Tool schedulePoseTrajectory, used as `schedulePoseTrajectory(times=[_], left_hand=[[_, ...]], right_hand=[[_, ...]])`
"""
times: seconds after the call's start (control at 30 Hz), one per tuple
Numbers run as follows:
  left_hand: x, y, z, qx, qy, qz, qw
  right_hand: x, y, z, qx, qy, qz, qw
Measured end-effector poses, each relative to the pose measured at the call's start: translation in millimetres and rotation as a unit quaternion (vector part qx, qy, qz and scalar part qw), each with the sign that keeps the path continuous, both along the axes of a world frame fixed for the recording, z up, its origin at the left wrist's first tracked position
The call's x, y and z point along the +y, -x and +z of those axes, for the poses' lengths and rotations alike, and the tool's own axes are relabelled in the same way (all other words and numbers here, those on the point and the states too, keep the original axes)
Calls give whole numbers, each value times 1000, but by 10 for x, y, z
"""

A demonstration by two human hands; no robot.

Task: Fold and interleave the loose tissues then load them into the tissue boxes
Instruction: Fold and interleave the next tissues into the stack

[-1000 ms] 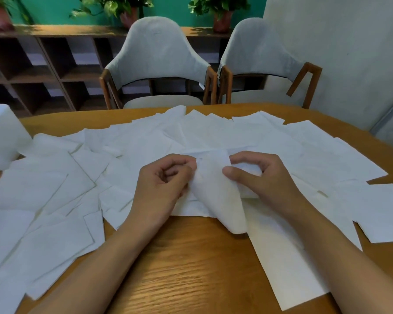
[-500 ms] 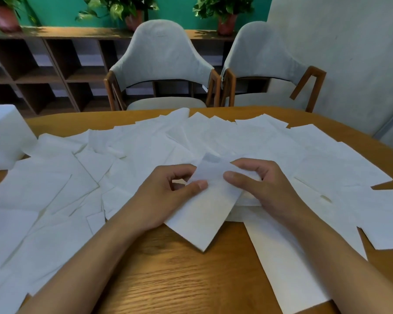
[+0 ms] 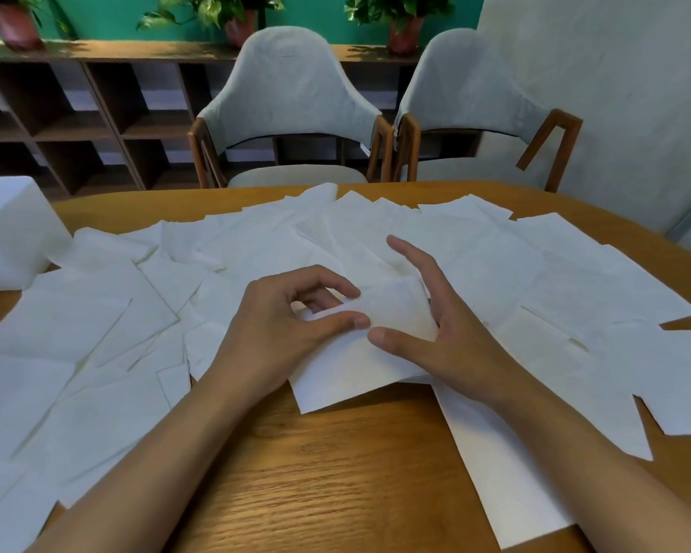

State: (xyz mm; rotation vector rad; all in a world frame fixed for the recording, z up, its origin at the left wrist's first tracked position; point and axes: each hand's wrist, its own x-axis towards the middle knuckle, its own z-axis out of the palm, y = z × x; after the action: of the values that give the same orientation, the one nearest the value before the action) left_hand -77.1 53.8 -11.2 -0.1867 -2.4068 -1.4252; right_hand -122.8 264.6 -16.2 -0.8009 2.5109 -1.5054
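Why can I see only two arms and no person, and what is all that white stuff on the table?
There is no machine here. A person wears a camera on the head. It looks forward and down, so the picture shows what that person sees: their own two arms.

The wooden table is strewn with loose tissues, which are thin white paper sheets. The left hand pinches the front tissue between thumb and finger. The right hand is open with straight fingers, and its thumb seems to rest on that same sheet.

A white box stands at the far left. Two grey chairs stand behind the table.
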Motion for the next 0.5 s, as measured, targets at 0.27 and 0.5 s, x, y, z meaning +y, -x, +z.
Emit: schedulePoseTrajectory(times=[0.27, 0.5], left_hand=[[41, -17, -62, 39, 8, 11, 999], [92, -4, -62, 23, 31, 73, 997]], right_hand=[[-20, -24, -27, 6, -4, 21, 1000], [29, 19, 16, -3, 95, -15, 995]])
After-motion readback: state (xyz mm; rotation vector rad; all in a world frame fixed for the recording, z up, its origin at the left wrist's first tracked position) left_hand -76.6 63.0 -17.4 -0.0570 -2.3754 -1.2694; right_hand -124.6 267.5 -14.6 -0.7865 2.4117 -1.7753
